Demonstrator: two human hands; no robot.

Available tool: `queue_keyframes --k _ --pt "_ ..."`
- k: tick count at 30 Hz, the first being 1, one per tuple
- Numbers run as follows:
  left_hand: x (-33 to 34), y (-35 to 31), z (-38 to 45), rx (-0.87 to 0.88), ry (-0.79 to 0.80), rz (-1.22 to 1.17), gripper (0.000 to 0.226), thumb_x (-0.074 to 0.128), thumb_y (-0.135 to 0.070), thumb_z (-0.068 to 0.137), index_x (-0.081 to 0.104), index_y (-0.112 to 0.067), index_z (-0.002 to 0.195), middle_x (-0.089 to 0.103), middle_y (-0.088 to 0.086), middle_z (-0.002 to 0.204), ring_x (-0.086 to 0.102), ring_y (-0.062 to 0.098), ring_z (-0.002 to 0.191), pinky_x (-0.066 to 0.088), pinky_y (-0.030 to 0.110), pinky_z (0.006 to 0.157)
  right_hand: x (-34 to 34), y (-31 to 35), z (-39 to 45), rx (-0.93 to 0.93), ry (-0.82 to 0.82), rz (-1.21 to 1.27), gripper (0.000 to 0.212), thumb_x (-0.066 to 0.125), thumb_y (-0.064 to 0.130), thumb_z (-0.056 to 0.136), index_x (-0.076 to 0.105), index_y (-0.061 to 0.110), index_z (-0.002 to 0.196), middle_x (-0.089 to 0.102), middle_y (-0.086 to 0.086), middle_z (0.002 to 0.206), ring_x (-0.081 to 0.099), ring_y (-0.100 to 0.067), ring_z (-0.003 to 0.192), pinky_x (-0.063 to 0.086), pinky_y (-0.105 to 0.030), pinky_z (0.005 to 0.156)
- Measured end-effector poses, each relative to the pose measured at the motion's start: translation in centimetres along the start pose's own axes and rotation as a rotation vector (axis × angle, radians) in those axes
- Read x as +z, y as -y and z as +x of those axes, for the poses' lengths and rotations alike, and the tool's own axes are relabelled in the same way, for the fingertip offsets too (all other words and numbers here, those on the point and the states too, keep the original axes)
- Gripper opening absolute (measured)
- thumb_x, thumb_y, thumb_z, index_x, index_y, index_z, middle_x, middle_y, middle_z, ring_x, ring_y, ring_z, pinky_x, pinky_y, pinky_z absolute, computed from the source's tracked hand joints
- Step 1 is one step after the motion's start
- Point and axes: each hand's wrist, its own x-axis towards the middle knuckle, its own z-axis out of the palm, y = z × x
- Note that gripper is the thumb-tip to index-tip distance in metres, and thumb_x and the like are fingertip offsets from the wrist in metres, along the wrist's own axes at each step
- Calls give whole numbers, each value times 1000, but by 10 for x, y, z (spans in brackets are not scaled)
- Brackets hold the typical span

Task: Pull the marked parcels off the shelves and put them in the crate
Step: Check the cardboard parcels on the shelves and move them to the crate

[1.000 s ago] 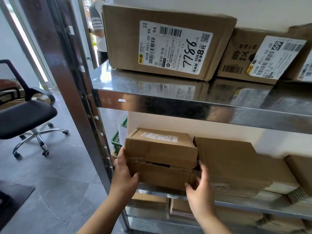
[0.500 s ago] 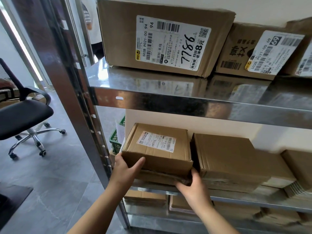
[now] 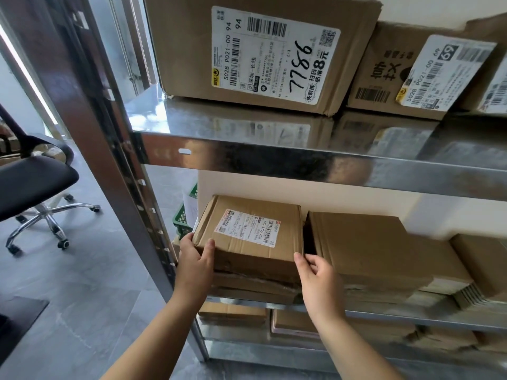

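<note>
A flat brown parcel [image 3: 255,242] with a white label on top lies on a stack of flat boxes at the left end of the middle shelf [image 3: 411,315]. My left hand [image 3: 195,260] grips its front left corner, thumb on the top face. My right hand [image 3: 315,275] holds the front right corner, its fingers curled into the gap beside the neighbouring plain box [image 3: 365,248]. A green crate [image 3: 181,218] shows partly behind the shelf post, to the left of the parcel.
The upper shelf [image 3: 274,160] carries large labelled cartons, one marked 7786 [image 3: 263,53]. More boxes fill the bottom shelf. A steel post [image 3: 129,187] stands at the left. An office chair [image 3: 35,185] stands on the grey floor further left.
The top parcel has come forward off the stack and its label now faces me. My left thumb moved onto its top; my right hand shifted from under its front to its right corner.
</note>
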Motion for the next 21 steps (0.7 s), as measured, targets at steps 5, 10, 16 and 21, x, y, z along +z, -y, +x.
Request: queue_keyframes --k 5,10,16,21 --pt "-2 3 1 -23 3 -37 49 56 -21 98 32 -7 139 50 7 122 54 25 114 50 39 94 -1 -1 1 20 -23 34 39 64 32 93 62 10 126 69 -5 118 63 -14 101 45 -15 74" --pt "-2 7 -7 -2 -3 -45 47 60 -9 94 34 -6 133 48 7 120 52 19 109 44 14 75 -1 -8 -5 29 -63 88 34 66 22 92 63 8 123 69 -7 116 59 -8 93 44 -13 72" --pt "-5 17 -14 56 21 -27 49 62 -5 92 31 -19 126 43 4 125 51 18 114 47 28 98 6 -18 -14 59 -104 127 33 66 15 92 60 9 123 67 -11 121 57 -11 100 46 -23 84" --pt "-3 25 -22 99 69 75 62 60 4 90 24 -35 123 44 -8 119 52 5 109 45 25 96 16 -25 -20 40 -63 11 42 61 9 95 49 9 135 62 -11 130 60 -22 112 42 -20 79"
